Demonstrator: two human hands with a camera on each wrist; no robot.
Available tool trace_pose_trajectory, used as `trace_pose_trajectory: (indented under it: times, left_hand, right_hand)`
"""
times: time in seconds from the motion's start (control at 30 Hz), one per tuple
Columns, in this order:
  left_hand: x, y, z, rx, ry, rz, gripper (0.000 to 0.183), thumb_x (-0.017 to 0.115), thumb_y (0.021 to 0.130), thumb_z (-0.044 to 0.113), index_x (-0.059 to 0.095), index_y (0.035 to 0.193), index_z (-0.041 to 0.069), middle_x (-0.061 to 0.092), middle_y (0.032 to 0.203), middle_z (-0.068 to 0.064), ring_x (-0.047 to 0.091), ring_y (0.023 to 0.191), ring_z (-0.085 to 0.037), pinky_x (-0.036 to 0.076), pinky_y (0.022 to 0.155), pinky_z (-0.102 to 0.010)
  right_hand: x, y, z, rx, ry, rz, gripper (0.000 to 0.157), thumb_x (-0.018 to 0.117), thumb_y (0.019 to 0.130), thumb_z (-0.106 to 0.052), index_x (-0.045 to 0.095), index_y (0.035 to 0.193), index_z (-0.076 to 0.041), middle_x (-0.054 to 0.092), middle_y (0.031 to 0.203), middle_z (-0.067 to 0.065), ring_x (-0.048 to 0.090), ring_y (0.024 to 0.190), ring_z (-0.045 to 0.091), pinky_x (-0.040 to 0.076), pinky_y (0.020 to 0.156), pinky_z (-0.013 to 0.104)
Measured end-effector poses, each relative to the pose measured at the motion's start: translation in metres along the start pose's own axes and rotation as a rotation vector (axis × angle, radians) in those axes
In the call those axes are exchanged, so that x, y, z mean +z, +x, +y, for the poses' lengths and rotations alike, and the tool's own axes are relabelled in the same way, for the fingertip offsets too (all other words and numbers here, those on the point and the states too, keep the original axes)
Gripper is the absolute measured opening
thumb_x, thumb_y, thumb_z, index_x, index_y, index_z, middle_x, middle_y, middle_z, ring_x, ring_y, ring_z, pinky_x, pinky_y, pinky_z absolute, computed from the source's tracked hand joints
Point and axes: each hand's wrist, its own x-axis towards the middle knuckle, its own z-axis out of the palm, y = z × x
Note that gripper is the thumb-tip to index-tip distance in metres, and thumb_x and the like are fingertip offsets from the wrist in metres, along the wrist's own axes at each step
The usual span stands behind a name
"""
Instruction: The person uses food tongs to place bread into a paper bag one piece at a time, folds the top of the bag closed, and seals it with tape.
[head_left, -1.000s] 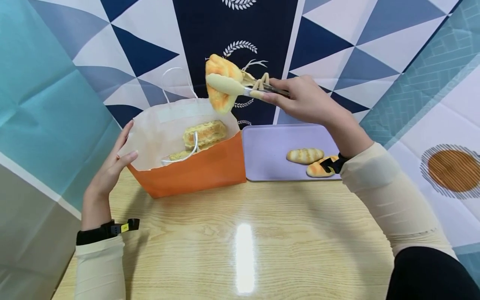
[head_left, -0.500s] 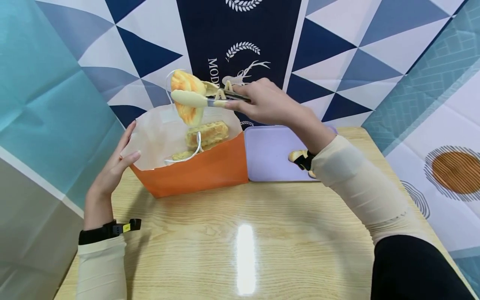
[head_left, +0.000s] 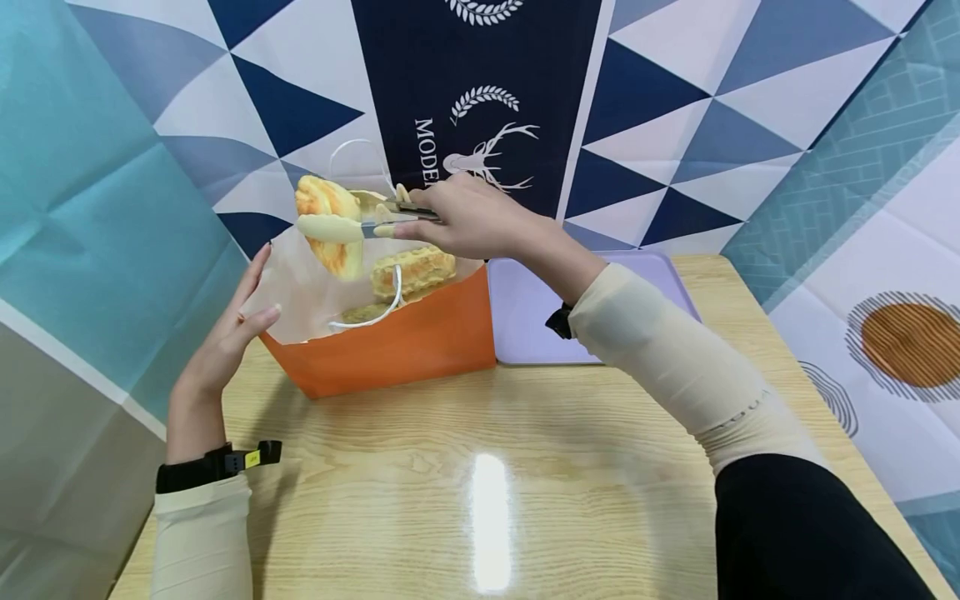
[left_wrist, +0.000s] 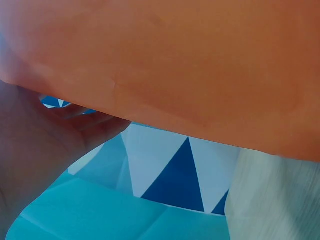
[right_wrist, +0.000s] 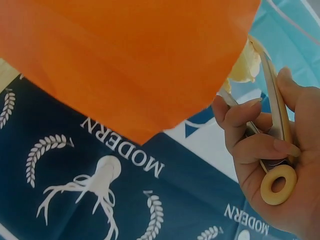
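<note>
In my right hand point(head_left: 476, 218) I hold tongs point(head_left: 330, 227) with cream-coloured tips, and the tips clasp a golden-brown bread roll point(head_left: 339, 260) over the open mouth of an orange paper bag point(head_left: 405, 337). The fingers curl round the metal arms near the ring end, as the right wrist view shows. At the bag's left rim my left hand point(head_left: 225, 329) grips the paper, thumb over the edge and fingers along the outer side. Inside the bag lies a rough-crusted piece of bread point(head_left: 412, 271), with another one point(head_left: 365, 312) partly hidden below it.
A lilac tray point(head_left: 525, 312) stands right of the bag, partly covered by my right forearm. White cord handles point(head_left: 397, 287) rise from the bag's front and back. Patterned cloth point(head_left: 480, 100) hangs close behind, over a light wooden table point(head_left: 375, 483).
My right hand has moved left and down, carrying the bread roll in the tongs from above the bag's right side to its left part. My left hand stays at the rim.
</note>
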Motion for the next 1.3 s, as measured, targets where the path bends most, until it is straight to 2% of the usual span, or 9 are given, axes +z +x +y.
trace_pose_trajectory:
  times: [0.23, 0.33, 0.47, 0.63, 0.73, 0.8, 1.1, 1.2, 1.3]
  left_hand:
    - [0.002, 0.001, 0.0, 0.01, 0.01, 0.002, 0.072, 0.043, 0.1, 0.013, 0.008, 0.161, 0.029, -0.003, 0.165, 0.009, -0.007, 0.146, -0.014, -0.013, 0.103, -0.077]
    - [0.003, 0.001, 0.001, 0.016, 0.003, 0.007, 0.072, 0.043, 0.099, 0.012, 0.009, 0.16, 0.031, -0.003, 0.165, 0.008, -0.005, 0.146, -0.014, -0.013, 0.104, -0.076]
    - [0.004, 0.003, 0.002, 0.036, -0.042, -0.004, 0.073, 0.042, 0.099, 0.009, 0.009, 0.16, 0.031, -0.003, 0.165, 0.005, -0.004, 0.147, -0.016, -0.013, 0.108, -0.073]
    - [0.004, 0.004, 0.003, 0.058, -0.071, -0.014, 0.073, 0.042, 0.099, 0.007, 0.008, 0.161, 0.025, -0.003, 0.166, 0.002, -0.003, 0.147, -0.016, -0.014, 0.108, -0.071]
    - [0.004, 0.004, 0.003, 0.057, -0.054, -0.014, 0.073, 0.042, 0.099, 0.007, 0.007, 0.161, 0.025, -0.004, 0.166, 0.003, -0.003, 0.147, -0.014, -0.016, 0.107, -0.071]
    - [0.003, 0.004, 0.002, 0.055, -0.041, -0.009, 0.072, 0.042, 0.099, 0.008, 0.008, 0.161, 0.026, -0.004, 0.166, 0.004, -0.004, 0.146, -0.013, -0.017, 0.107, -0.071]
    - [0.001, 0.002, -0.001, 0.063, -0.03, 0.008, 0.071, 0.041, 0.1, 0.008, 0.009, 0.161, 0.024, -0.004, 0.166, 0.004, -0.006, 0.146, -0.012, -0.02, 0.108, -0.068]
    - [0.0, 0.001, -0.001, 0.06, -0.027, 0.018, 0.07, 0.04, 0.1, 0.009, 0.01, 0.161, 0.024, -0.002, 0.166, 0.004, -0.006, 0.146, -0.012, -0.021, 0.106, -0.069]
    - [0.0, 0.0, -0.001, 0.054, -0.011, 0.025, 0.069, 0.04, 0.1, 0.01, 0.01, 0.161, 0.024, -0.002, 0.166, 0.005, -0.007, 0.146, -0.012, -0.023, 0.104, -0.071]
  right_hand:
    - [0.007, 0.008, -0.011, 0.007, 0.002, -0.033, 0.043, 0.05, 0.098, -0.053, 0.062, 0.089, -0.012, 0.043, 0.061, -0.002, 0.045, 0.055, 0.016, 0.033, 0.054, 0.029]
    - [0.007, 0.01, -0.016, 0.009, -0.012, -0.045, 0.051, 0.047, 0.098, -0.057, 0.063, 0.112, -0.01, 0.042, 0.065, -0.002, 0.044, 0.059, 0.016, 0.032, 0.055, 0.029]
    - [0.004, 0.011, -0.02, 0.014, -0.026, -0.042, 0.07, 0.044, 0.097, -0.06, 0.049, 0.142, -0.007, 0.039, 0.067, -0.001, 0.042, 0.061, 0.016, 0.03, 0.056, 0.03]
    - [0.0, 0.008, -0.019, 0.031, -0.013, -0.031, 0.06, 0.045, 0.098, -0.059, 0.059, 0.123, -0.007, 0.039, 0.068, -0.001, 0.044, 0.062, 0.017, 0.03, 0.057, 0.03]
    - [-0.001, 0.004, -0.015, 0.044, -0.001, -0.029, 0.049, 0.045, 0.098, -0.059, 0.056, 0.1, -0.011, 0.04, 0.068, 0.0, 0.045, 0.062, 0.017, 0.03, 0.056, 0.029]
    - [-0.003, 0.001, -0.012, 0.053, -0.001, -0.027, 0.049, 0.045, 0.098, -0.059, 0.056, 0.098, -0.011, 0.041, 0.068, 0.0, 0.044, 0.061, 0.018, 0.03, 0.056, 0.029]
    - [-0.021, -0.023, 0.001, 0.134, 0.0, 0.015, 0.069, 0.043, 0.097, -0.062, 0.055, 0.137, -0.007, 0.059, 0.085, 0.006, 0.052, 0.074, 0.02, 0.043, 0.067, 0.033]
    - [-0.028, -0.035, 0.007, 0.139, 0.014, 0.061, 0.064, 0.046, 0.097, -0.06, 0.058, 0.133, -0.009, 0.061, 0.087, 0.008, 0.054, 0.074, 0.02, 0.044, 0.067, 0.035]
    - [-0.037, -0.049, 0.014, 0.15, 0.021, 0.088, 0.071, 0.046, 0.097, -0.058, 0.047, 0.147, -0.007, 0.063, 0.084, 0.008, 0.055, 0.067, 0.019, 0.045, 0.063, 0.034]
